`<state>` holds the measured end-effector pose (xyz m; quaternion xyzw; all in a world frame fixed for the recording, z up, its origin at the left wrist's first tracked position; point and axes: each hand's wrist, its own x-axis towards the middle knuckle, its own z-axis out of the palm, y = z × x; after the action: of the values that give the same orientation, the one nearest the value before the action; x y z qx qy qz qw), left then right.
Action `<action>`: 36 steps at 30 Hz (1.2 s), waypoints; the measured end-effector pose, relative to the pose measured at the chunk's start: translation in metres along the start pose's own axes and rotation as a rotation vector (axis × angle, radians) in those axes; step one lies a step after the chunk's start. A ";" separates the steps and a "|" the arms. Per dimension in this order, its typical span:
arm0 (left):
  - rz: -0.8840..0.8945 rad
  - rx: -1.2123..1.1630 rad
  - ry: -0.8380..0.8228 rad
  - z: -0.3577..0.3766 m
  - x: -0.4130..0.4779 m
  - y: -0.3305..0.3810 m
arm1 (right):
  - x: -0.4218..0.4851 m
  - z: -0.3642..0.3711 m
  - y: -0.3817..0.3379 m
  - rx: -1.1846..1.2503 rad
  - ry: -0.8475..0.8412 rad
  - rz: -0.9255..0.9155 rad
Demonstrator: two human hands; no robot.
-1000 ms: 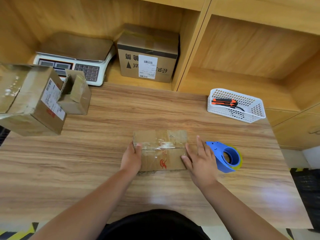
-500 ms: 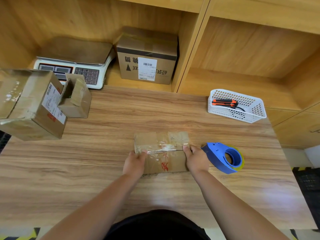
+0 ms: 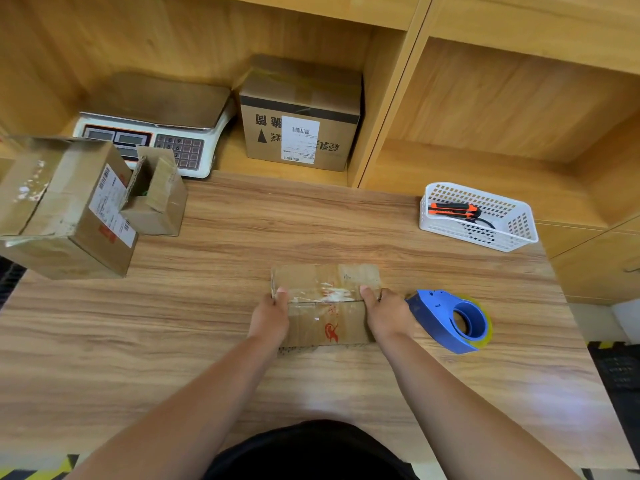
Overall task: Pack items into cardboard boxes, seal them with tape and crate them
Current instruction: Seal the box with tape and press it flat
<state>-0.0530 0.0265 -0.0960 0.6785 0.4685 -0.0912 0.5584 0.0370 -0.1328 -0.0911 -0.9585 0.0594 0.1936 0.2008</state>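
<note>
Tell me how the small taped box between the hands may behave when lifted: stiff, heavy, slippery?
The small box shows square edges while the left hand and right hand grip its ends, so it is probably stiff. It is compact, so likely light, though contents are unseen. The glossy tape on top may be slippery under thumbs.

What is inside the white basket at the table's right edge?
The white basket holds an orange-and-black utility knife; a thin black strand trails from it. Its near wall hides part of the floor.
</note>
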 end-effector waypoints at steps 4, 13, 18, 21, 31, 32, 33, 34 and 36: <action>0.011 -0.008 0.030 0.002 -0.002 0.000 | 0.001 0.000 0.003 0.094 0.016 -0.006; -0.023 -0.060 0.059 0.002 -0.005 0.001 | -0.010 -0.011 0.009 0.418 -0.117 0.027; -0.087 -0.206 0.062 0.006 0.001 -0.002 | -0.011 -0.024 -0.008 0.516 0.010 -0.089; -0.165 -0.433 -0.002 0.015 0.002 0.001 | -0.010 -0.046 -0.033 0.254 0.166 -0.263; -0.011 -0.441 0.072 -0.016 -0.005 0.035 | -0.025 -0.043 -0.057 -0.002 0.520 -0.947; 0.071 -0.454 0.076 -0.021 -0.007 0.040 | -0.030 -0.041 -0.058 0.040 0.481 -0.963; 0.155 -0.449 0.080 -0.026 -0.010 0.046 | -0.034 -0.042 -0.059 0.106 0.433 -0.960; 0.252 -0.425 0.074 -0.030 -0.014 0.052 | -0.037 -0.044 -0.059 0.197 0.361 -0.929; 0.424 -0.330 0.025 -0.038 -0.017 0.063 | -0.039 -0.052 -0.059 0.350 0.145 -0.817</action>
<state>-0.0308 0.0536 -0.0286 0.6623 0.3313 0.1136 0.6623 0.0302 -0.0988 -0.0104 -0.8660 -0.2783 0.0176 0.4151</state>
